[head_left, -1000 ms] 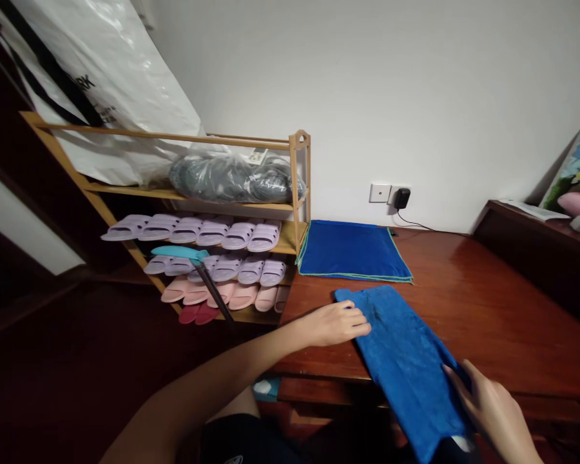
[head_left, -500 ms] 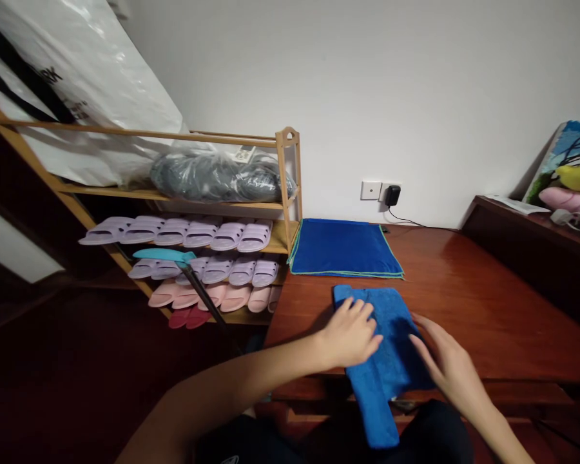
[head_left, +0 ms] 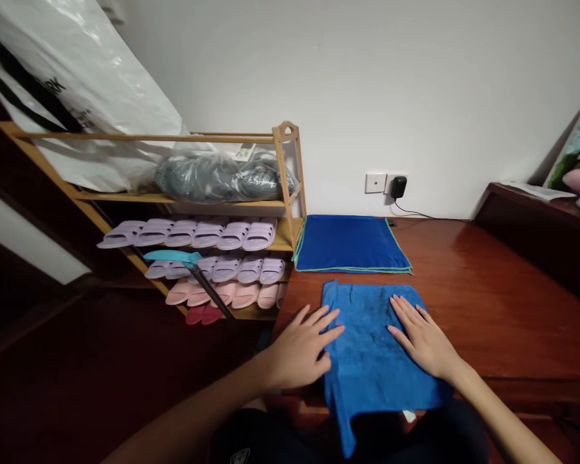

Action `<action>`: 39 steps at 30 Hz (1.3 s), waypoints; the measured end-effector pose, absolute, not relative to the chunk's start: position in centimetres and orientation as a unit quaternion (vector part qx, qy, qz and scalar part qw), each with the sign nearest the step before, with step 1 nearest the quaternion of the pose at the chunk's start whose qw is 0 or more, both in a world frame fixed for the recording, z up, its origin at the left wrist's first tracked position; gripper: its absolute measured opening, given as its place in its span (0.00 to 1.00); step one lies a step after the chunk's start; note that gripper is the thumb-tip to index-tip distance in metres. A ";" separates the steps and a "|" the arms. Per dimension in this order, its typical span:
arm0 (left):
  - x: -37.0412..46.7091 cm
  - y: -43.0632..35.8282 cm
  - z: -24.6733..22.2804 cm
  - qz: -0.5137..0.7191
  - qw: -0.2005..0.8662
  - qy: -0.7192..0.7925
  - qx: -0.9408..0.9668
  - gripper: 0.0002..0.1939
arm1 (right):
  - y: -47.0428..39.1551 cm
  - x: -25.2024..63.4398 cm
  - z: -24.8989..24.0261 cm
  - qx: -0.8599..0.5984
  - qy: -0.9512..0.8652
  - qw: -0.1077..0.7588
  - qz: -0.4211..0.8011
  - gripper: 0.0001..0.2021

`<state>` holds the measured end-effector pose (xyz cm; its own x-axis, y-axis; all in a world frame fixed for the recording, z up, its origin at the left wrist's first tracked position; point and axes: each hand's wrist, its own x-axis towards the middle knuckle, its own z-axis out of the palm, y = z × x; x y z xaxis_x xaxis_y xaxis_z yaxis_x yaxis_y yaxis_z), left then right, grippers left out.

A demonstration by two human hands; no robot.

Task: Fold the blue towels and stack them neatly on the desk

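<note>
A blue cloth (head_left: 367,348) with dark stains lies spread at the front of the wooden table, its near end hanging over the edge. My left hand (head_left: 304,351) rests at its left edge, fingers spread, and holds nothing. On the cloth's right half my right hand (head_left: 423,338) lies flat with its fingers stretched out. A narrow flap along the left side of the cloth looks rumpled and hangs lowest. Just behind it lies a stack of darker blue cloths (head_left: 350,245) with green-edged borders.
To the left, a wooden shoe rack (head_left: 286,164) carries several lilac slippers (head_left: 258,235) and pink ones. A dustpan-like blue tool (head_left: 174,258) with a dark pole leans before it. The reddish-brown table (head_left: 468,290) reaches right to a raised ledge. A black plug (head_left: 398,187) sits in the wall.
The cloth's left part has been unfolded outward, so it lies wider. My left hand has moved left and down off its middle; my right hand has settled flat on the cloth.
</note>
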<state>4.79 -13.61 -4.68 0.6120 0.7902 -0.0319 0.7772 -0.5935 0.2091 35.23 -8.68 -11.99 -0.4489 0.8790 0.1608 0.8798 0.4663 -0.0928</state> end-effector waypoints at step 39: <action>0.3 -11.5 -5.1 0.060 0.176 0.438 0.879 0.21 | -8.1 42.9 -12.4 -0.540 -0.833 0.115 0.036 0.31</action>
